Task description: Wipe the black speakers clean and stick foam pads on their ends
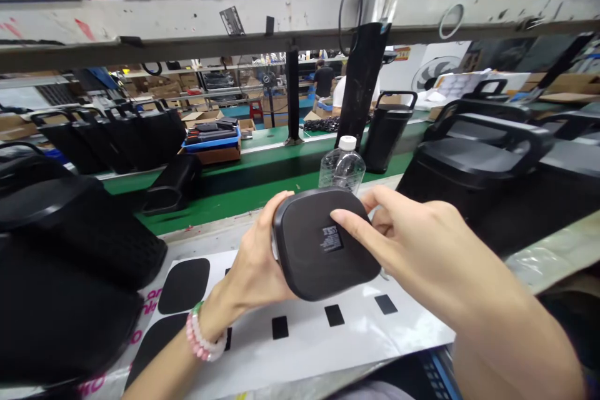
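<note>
Above the white sheet on the table, a black housing is held clear of the surface, its flat rounded-square face turned toward the camera. Left hand: the fingers grip the left side of the housing, with the palm beneath its lower left corner. Right hand: the thumb touches the face just above the printed label; the other fingers are curled at the right edge, and whether they clamp the housing cannot be told. A beaded bracelet encircles the left wrist.

The sheet lies along the near edge of the table. It carries a row of small black rectangles and, toward its left edge, large rounded-square black pads. Behind the housing, near the far edge of the table, a clear plastic bottle with a white cap stands upright. Black handled units stand to the right; a green conveyor surface runs beyond the far edge.
</note>
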Tool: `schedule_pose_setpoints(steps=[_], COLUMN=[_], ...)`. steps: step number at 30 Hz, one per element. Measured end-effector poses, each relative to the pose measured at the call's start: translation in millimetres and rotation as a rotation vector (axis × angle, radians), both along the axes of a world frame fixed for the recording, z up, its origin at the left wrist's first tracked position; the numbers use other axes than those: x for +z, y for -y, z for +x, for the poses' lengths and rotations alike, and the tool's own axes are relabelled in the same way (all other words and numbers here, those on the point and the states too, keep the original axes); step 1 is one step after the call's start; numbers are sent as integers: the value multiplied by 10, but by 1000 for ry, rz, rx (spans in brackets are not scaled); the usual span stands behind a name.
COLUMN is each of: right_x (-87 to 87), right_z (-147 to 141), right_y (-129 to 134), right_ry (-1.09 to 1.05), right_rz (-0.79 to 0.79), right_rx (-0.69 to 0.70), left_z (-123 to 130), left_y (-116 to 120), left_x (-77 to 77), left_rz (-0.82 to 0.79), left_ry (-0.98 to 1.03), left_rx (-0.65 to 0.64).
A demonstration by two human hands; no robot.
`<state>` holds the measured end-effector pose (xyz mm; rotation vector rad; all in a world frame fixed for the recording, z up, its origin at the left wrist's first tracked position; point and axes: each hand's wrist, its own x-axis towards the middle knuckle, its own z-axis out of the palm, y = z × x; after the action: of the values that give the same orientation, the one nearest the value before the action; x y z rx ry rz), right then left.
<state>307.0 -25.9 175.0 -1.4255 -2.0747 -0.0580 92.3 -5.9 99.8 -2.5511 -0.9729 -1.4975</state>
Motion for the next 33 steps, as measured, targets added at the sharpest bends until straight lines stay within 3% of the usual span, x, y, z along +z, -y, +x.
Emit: schedule_pose_setpoints(steps=[7, 12, 14, 16, 19, 21, 22, 26, 33], right_x=[7, 39, 74, 96, 52, -20, -61, -214, -439], right_z=[-87, 212, 283, 207, -129, -346, -410, -300, 192], right_y=[67, -43, -52, -26, 1, -39, -77, -273, -359], right_ry=[184, 338, 245, 76, 67, 177, 197, 10, -668], right_rz=[105, -54, -22, 204, 486, 410, 341, 100, -320], right_rx=[-124, -397, -465, -377, 54, 277, 321, 272, 268], left_z=[0, -115, -166, -188, -169, -146, -138, -133, -211], left_y=[33, -15, -48, -67, -63, -51, -47, -55, -95], left_x=[23, 43, 42, 34, 9, -7, -13, -18, 11], left_rz=[16, -55, -83, -91, -80, -61, -58, -63, -29], left_ry=[-20, 64, 127, 141, 114, 114, 113, 94, 79], left_rx=[53, 99, 112, 100, 59, 58, 74, 120, 119])
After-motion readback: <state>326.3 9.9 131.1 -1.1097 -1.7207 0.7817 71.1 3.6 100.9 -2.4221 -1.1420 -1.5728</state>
